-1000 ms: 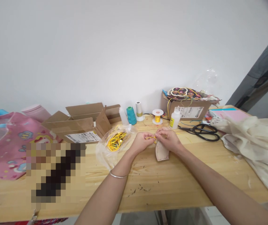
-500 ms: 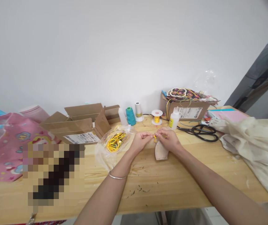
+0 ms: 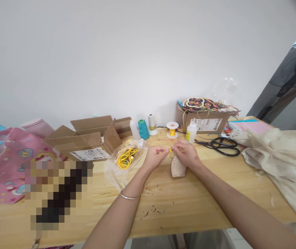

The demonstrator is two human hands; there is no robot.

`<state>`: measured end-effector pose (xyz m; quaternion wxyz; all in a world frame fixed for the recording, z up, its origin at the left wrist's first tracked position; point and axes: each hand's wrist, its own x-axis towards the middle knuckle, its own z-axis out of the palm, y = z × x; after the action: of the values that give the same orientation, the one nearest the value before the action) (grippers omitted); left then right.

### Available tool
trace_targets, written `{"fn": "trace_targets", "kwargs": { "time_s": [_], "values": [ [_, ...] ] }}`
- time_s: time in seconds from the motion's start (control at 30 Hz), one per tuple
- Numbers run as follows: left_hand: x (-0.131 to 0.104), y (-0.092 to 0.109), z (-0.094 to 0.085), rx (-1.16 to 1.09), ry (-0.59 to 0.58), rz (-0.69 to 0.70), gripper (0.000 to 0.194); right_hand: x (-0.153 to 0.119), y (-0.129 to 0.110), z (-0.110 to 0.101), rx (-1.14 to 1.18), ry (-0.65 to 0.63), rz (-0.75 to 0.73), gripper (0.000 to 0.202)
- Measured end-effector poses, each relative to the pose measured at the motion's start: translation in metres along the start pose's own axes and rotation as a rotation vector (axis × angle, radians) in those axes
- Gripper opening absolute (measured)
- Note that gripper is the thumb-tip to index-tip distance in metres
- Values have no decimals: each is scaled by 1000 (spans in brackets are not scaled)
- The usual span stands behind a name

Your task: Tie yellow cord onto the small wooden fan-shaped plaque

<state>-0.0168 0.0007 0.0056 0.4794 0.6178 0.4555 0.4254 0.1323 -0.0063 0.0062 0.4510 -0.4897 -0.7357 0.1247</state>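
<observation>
Both hands meet above the middle of the wooden table. My left hand (image 3: 156, 156) pinches a bit of yellow cord (image 3: 171, 152) between thumb and fingertips. Close beside it, my right hand (image 3: 186, 154) is closed with its fingertips on the same cord. Below the right fingers hangs a small beige fabric piece (image 3: 178, 168), its upper end tucked under that hand. Whether the cord is tied to the fabric is too small to tell. A spool of yellow thread (image 3: 172, 132) stands just behind the hands, with a white bottle with a yellow label (image 3: 191, 133) to its right.
A plastic bag of yellow cords (image 3: 127, 158) lies left of my hands. Black-handled scissors (image 3: 222, 145) and cream cloth (image 3: 280, 159) are on the right. Behind stand an open cardboard box (image 3: 83, 141), a teal thread cone (image 3: 143, 129) and a filled box (image 3: 202, 122). Pink fabric (image 3: 5, 162) lies far left.
The view has shifted very slightly. Both hands stay at nearly the same place on the yellow cord, and the fabric piece hangs as before.
</observation>
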Motion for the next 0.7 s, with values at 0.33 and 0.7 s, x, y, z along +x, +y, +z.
{"fn": "trace_targets", "kwargs": {
  "time_s": [0.33, 0.7],
  "values": [
    [0, 0, 0, 26, 15, 4, 26, 4, -10, -14, 528, -118, 354, 30],
    [-1, 0, 1, -107, -14, -57, 23, -3, -13, -6, 657, -370, 487, 40]
  ]
}}
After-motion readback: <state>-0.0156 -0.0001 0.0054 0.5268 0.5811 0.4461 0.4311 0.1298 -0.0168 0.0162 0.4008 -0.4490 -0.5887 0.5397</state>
